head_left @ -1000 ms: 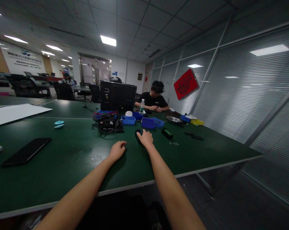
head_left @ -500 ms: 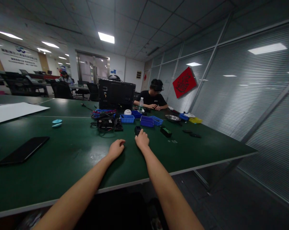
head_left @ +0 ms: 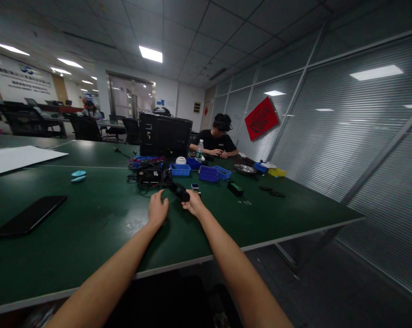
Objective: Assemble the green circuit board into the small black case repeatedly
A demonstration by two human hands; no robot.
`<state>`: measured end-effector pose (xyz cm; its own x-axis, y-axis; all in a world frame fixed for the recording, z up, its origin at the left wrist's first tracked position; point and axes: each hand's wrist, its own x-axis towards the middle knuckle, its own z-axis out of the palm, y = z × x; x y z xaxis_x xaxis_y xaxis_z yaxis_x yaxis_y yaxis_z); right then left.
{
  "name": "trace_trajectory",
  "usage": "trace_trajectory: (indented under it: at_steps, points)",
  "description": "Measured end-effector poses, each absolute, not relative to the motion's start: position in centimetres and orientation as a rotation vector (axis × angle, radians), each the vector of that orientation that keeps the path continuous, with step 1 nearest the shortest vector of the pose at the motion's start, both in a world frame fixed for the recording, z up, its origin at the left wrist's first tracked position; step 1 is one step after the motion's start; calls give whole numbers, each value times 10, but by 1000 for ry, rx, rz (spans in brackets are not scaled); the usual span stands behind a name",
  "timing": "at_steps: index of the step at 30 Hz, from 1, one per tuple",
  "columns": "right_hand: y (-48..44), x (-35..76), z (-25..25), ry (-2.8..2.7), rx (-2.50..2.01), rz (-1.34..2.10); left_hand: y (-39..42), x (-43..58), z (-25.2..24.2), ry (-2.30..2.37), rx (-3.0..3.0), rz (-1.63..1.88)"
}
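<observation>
My right hand (head_left: 193,203) grips a black, rounded object (head_left: 180,192) by its near end and holds it tilted over the green table; its exact kind is blurred. Just beyond that hand lies a small device with a light square face (head_left: 195,187). To the left is my left hand (head_left: 158,208), thumb and fingers apart, holding nothing. The far end of the black object points toward a black power supply (head_left: 149,176) with bundled cables.
Blue bins (head_left: 208,173), a white ball (head_left: 180,161) and a water bottle (head_left: 199,151) stand beyond my hands. A black box with a green top (head_left: 235,188) is to the right. A black flat panel (head_left: 28,216) lies left. Across the table a person sits (head_left: 214,140).
My right hand has picked up the black object and moved it left, uncovering the small device. My left hand has shifted slightly left and its fingers have spread.
</observation>
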<state>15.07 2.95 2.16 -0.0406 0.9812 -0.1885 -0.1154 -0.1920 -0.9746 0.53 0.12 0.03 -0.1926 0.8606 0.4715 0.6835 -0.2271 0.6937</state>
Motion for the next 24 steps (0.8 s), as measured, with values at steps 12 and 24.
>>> trace_trajectory:
  at_steps: [12, 24]
  points:
    - [21, 171, 22, -1800, -1842, 783, -2, 5, 5, 1768, 1918, 1118]
    - [21, 195, 20, -1637, -1990, -56, 4, -14, 3, 1357, 1948, 922]
